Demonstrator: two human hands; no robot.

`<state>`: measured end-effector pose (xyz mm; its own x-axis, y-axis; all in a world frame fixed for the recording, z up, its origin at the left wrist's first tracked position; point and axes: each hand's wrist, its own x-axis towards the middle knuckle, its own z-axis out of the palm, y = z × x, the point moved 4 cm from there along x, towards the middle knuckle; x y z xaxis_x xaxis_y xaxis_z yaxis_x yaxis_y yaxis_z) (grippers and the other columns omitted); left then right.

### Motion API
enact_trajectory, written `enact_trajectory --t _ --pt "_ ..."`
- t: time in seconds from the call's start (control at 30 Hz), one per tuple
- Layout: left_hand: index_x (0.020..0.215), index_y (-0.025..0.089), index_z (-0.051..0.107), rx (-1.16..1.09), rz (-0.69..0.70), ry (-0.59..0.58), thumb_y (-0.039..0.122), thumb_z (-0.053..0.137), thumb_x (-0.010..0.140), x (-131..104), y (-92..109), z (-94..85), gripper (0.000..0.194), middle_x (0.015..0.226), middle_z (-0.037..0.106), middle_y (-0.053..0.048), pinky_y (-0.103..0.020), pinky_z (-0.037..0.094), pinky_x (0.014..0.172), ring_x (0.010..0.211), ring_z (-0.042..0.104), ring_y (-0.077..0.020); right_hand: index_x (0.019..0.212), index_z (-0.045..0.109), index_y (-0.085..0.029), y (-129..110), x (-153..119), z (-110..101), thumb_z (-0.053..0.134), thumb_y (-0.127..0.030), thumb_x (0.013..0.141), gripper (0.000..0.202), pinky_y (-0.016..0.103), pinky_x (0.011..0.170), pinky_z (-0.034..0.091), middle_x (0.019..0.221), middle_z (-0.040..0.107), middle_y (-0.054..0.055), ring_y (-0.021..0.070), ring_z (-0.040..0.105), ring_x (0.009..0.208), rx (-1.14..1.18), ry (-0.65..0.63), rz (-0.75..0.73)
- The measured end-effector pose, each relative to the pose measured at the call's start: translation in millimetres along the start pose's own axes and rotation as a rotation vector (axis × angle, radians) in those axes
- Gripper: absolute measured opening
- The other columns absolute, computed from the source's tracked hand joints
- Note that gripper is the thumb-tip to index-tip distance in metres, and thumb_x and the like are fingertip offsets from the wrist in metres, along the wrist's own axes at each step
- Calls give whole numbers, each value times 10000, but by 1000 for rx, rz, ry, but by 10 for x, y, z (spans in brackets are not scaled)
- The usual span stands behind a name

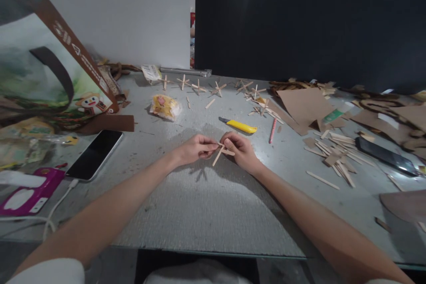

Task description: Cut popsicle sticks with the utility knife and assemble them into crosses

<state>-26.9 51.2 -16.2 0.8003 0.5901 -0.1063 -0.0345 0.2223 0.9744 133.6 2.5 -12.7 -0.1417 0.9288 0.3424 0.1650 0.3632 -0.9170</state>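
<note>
A small piece made of crossed wooden sticks (218,155) is held just above the table, in the middle of the head view. My left hand (199,148) pinches it from the left, and my right hand (238,150) grips it from the right, fingertips almost meeting. Beyond my hands lies a yellow utility knife (240,126), with a red and white striped stick (272,130) to its right. Several crossed-stick pieces (218,89) stand along the back of the table. Loose wooden sticks (336,153) are heaped on the right.
At the left are a phone (95,154), a magenta device (45,186) with a white cable, and a large printed bag (49,62). A yellow packet (165,107) lies at centre-left. Cardboard pieces (306,105) and a dark glossy object (382,156) occupy the right.
</note>
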Motion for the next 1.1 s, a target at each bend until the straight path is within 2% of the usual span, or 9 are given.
enact_trajectory --t 0.13,0.27,0.4,0.6,0.73,0.9,1.1 --pt "732 163 717 -14 -2 -9 451 853 732 -8 -1 14 319 581 480 38 -250 243 511 528 384 -88 849 614 -252 -19 -13 23 580 -744 960 506 308 593 388 753 537 5 174 474 668 5 29 6" --pt "832 152 712 -44 -7 2 468 873 741 -6 -9 14 366 639 557 26 -235 283 496 531 448 -83 856 615 -254 -41 -17 23 589 -716 971 477 311 597 393 759 547 9 175 474 671 -2 52 -9" --pt "808 151 699 -34 -23 -20 510 870 759 -3 -28 10 400 655 583 20 -236 340 504 528 490 -83 862 607 -251 -36 -21 23 598 -691 978 455 312 608 406 759 547 7 172 481 671 -2 29 0" --pt "850 152 723 -49 -12 4 527 898 726 14 -81 -24 432 647 626 11 -236 368 515 515 529 -89 1073 590 -278 87 22 39 725 -664 902 443 296 611 444 827 604 -16 154 546 661 216 -12 124" --pt "831 149 718 -69 17 31 552 904 721 21 -85 -30 458 632 623 9 -232 356 505 516 538 -92 960 599 -255 198 50 40 757 -698 855 481 295 603 437 769 600 -21 143 528 624 327 -33 207" --pt "792 139 707 -74 40 53 558 907 722 19 -72 -43 470 630 619 10 -228 332 488 503 528 -82 845 635 -217 219 37 41 806 -653 834 468 258 529 328 688 577 -31 108 444 563 353 -73 245" --pt "831 140 704 -80 49 68 402 879 752 14 -61 -42 325 613 628 11 -231 343 488 479 518 -80 847 681 -215 141 25 44 851 -589 811 412 258 514 309 674 573 -32 105 411 555 393 -109 274"
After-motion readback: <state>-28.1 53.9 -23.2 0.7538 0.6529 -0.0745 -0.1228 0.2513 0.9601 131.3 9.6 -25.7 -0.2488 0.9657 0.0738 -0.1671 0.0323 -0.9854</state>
